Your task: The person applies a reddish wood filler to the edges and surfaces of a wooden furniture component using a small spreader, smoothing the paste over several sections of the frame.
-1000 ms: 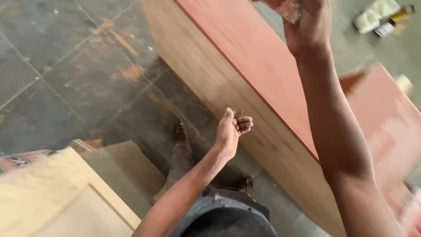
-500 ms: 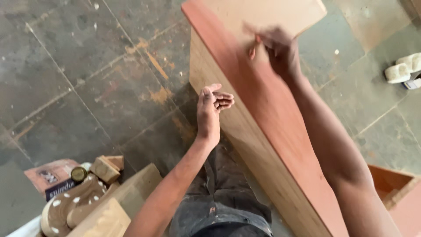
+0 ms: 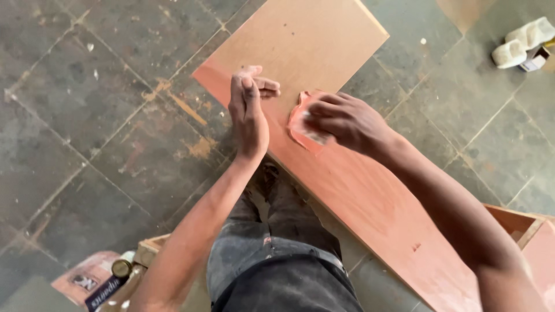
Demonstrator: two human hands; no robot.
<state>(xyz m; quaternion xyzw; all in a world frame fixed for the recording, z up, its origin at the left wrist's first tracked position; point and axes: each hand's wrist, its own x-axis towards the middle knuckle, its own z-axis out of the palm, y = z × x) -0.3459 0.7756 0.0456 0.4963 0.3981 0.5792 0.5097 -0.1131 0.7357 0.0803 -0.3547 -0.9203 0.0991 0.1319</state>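
The wooden board (image 3: 347,173) lies on the tiled floor (image 3: 87,115) with its long axis running diagonally, from the near right corner toward the far centre. Its near portion is reddish-brown; its far end is bare tan. The right hand (image 3: 341,121) presses a reddish sanding sheet (image 3: 303,124) flat on the board at the boundary between the two colours, fingers curled narrowly over the sheet. The left hand (image 3: 248,112) rests at the board's left edge, fingers loosely bent, holding nothing. A white bundle (image 3: 523,43) lies far right. A small can (image 3: 121,268) stands near left.
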